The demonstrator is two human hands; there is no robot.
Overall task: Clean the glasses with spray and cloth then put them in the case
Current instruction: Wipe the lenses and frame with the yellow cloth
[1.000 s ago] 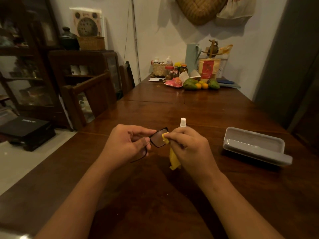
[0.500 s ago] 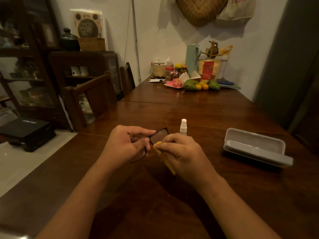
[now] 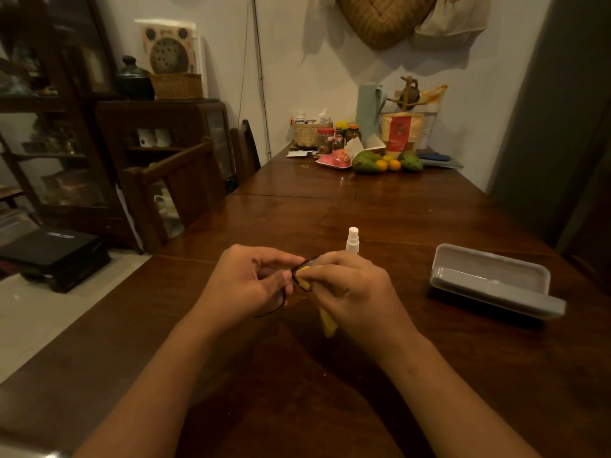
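Your left hand (image 3: 251, 282) grips light, fragile glasses (image 3: 299, 271) by the frame; your right hand (image 3: 350, 289), at three o'clock, pinches a soft yellow cloth (image 3: 305, 281).

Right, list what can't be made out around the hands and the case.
- Glasses, head view: lenses mostly hidden behind both hands and the yellow cloth.
- Spray bottle: body hidden behind the right hand.
- Case: lining detail lost in dim light.
- Left hand: fingertips curled out of sight.
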